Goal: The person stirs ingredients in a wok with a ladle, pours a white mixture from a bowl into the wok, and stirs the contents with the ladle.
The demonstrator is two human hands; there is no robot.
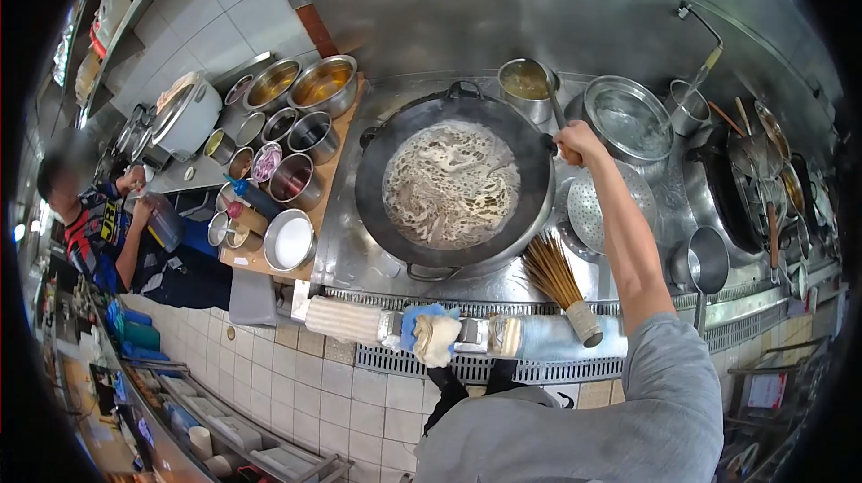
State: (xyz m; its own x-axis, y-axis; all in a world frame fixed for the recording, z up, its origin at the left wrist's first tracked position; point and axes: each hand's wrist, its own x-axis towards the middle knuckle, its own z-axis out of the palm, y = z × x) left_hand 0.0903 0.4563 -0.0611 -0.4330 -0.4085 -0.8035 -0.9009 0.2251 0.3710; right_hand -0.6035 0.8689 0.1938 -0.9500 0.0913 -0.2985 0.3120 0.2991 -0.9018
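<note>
My right hand (582, 144) is closed around the handle of a ladle (554, 104), whose bowl end is at the rim of a metal pot (524, 92) of brownish liquid behind the wok. Left of the hand, a large black wok (368, 187) holds foamy, bubbling liquid (452, 182). Below my right forearm lies a perforated strainer (597, 209). A bamboo brush (557, 276) rests at the stove's front edge, handle toward me. My left hand does not show.
A wooden side counter at left holds metal bowls (325, 86), sauce containers and a white-filled pot (289, 241). A person (99, 223) stands far left holding a container (164, 223). At right are a water-filled basin (628, 119), a saucepan (705, 260) and another wok. Cloths (435, 338) hang in front.
</note>
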